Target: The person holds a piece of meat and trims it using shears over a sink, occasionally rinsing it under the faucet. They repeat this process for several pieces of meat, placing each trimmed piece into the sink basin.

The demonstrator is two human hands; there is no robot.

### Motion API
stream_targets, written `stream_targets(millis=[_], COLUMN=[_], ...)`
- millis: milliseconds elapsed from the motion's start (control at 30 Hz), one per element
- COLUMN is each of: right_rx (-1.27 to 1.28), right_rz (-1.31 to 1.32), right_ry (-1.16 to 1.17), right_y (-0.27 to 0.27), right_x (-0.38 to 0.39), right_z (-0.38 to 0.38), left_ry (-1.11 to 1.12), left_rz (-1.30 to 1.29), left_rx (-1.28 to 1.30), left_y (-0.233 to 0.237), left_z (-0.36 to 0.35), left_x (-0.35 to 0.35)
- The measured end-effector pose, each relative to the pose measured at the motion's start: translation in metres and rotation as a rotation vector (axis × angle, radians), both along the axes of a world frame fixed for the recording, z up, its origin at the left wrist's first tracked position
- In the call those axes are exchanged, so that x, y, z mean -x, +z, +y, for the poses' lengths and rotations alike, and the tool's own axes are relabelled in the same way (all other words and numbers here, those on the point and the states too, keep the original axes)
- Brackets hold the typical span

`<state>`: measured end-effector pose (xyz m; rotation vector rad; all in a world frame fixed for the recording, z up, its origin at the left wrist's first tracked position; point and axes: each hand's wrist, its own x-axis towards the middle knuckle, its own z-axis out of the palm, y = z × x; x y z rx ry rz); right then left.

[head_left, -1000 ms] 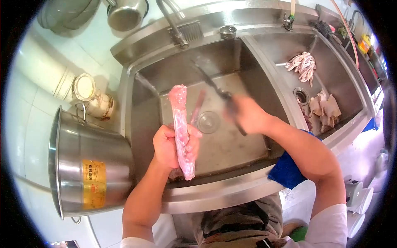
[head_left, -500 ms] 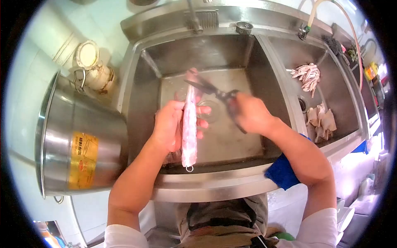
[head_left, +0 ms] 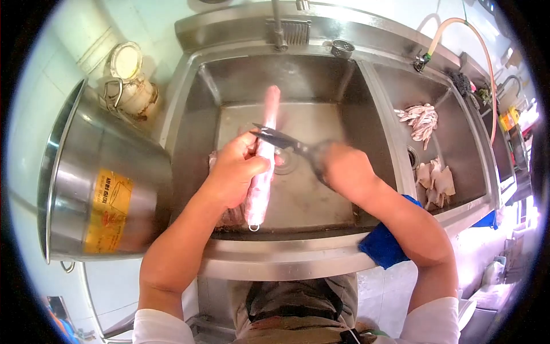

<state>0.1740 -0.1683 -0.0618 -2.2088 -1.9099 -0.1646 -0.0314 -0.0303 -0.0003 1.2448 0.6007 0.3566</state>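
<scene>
Over the large sink basin [head_left: 309, 200], my left hand [head_left: 232, 175] is closed around a long, pinkish-white piece of raw meat [head_left: 260, 192]. It is held lengthwise, its narrow pink end pointing to the far wall and a small metal ring [head_left: 254, 227] showing at the near end. My right hand [head_left: 346, 172], blurred, grips black-handled scissors [head_left: 286, 142]. Their dark blades lie across the meat's middle, tips close to my left fingers. Partly hidden behind my left hand and forearm, more reddish meat [head_left: 232, 218] lies in the basin.
The right basin [head_left: 458, 155] holds a pile of thin pale meat strips [head_left: 422, 121] and several flat pale pieces [head_left: 438, 182]. A large steel bucket [head_left: 143, 200] stands at the left. A blue cloth [head_left: 384, 246] hangs over the front edge under my right forearm. A tap [head_left: 279, 34] rises at the back.
The scissors have come down from the meat's far end to its middle. My left fingers have curled around the meat, with the thumb now over it.
</scene>
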Motion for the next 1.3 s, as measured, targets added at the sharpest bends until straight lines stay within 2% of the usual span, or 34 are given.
stream_targets(millis=[167, 267, 367, 467, 567, 700, 767, 867, 1000, 1100, 1200, 1300], right_rx=[0.103, -0.047, -0.183, -0.095, 0.045, 0.032, 0.053, -0.132, -0.119, -0.004, -0.022, 0.007], right_rz=[0.179, 0.239, 0.100, 0.044, 0.046, 0.131, 0.192, 0.133, 0.033, 0.001, -0.001, 0.361], right_ry=[-0.060, -0.086, -0.017, -0.132, -0.076, -0.108, -0.117, 0.017, 0.004, -0.002, -0.003, -0.027], right_y=[0.004, 0.008, 0.009, -0.001, -0.020, 0.000, 0.012, 0.011, 0.003, -0.015, -0.017, -0.006], right_x=[-0.014, -0.013, -0.008, -0.006, -0.019, -0.020, -0.014, -0.004, -0.001, -0.006, -0.014, -0.009], right_z=[0.002, 0.005, 0.007, 0.011, 0.015, 0.009, 0.004, 0.000, 0.002, 0.008, 0.010, 0.008], left_ry=[0.002, -0.012, -0.057, -0.053, -0.010, 0.037, 0.084, 0.101, 0.118, 0.178, 0.181, 0.145], left_rz=[-0.027, -0.039, -0.018, -0.003, -0.039, -0.034, -0.036, -0.021, -0.042, 0.021, -0.037, 0.009], left_rx=[-0.037, -0.020, -0.011, -0.043, -0.055, -0.066, -0.110, -0.223, -0.361, -0.484, -0.417, -0.172], left_y=[0.007, 0.004, 0.003, 0.007, 0.013, 0.015, 0.012, 0.004, -0.009, -0.004, 0.001, 0.011], left_z=[-0.001, 0.001, 0.004, -0.001, -0.006, -0.004, -0.005, -0.002, 0.000, -0.004, -0.002, 0.001], left_x=[-0.003, -0.001, 0.001, 0.000, 0.000, -0.002, -0.001, -0.001, -0.001, 0.001, -0.001, 0.000])
